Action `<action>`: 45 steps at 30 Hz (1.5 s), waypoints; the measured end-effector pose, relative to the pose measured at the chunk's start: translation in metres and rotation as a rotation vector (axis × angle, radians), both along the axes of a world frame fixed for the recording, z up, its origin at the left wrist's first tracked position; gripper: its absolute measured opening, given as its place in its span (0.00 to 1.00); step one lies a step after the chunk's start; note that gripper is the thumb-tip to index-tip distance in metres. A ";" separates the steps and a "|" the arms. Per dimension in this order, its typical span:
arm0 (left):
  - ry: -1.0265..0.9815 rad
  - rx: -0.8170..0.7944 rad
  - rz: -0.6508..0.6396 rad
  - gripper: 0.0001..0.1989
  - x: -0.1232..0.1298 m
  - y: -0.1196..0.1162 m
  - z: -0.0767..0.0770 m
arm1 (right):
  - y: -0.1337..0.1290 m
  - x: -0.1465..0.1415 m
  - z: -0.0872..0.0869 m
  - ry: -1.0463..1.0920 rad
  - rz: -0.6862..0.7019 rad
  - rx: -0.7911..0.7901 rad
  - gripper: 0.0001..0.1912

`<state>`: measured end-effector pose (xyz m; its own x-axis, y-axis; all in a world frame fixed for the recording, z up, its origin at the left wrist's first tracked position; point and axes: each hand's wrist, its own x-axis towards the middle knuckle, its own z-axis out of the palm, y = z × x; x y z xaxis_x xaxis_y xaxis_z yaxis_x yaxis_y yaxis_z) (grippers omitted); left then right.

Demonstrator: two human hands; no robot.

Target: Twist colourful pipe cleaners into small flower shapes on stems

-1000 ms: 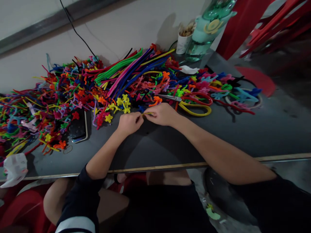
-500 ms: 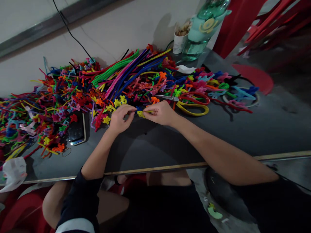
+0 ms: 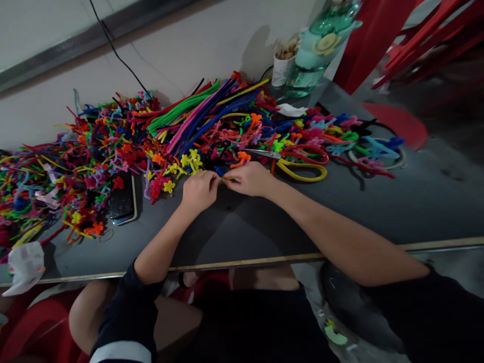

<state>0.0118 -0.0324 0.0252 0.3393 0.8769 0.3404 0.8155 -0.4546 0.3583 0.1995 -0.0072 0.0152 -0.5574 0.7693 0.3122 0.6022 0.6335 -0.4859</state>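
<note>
My left hand and my right hand meet fingertip to fingertip over the front of the table, both closed in a pinch. Between them is a small yellow pipe cleaner, mostly hidden by the fingers. Just behind the left hand lie yellow pipe-cleaner flowers. An orange pipe-cleaner flower is right behind my right hand. Scissors with red and yellow handles rest beyond the right wrist, blades toward the left.
Along the wall spreads a heap of colourful pipe-cleaner pieces, topped by a bundle of straight pipe cleaners. A phone lies at the left. Farther back stand a paper cup and a green bottle. The table's front edge is near me.
My left hand has moved right, up against my right hand. The yellow loop visible between the fingers before is now mostly covered. The view has shifted slightly.
</note>
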 end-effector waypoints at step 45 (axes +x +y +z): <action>-0.640 -0.417 0.068 0.10 -0.004 0.008 -0.018 | 0.000 -0.009 -0.005 0.234 -0.049 -0.162 0.16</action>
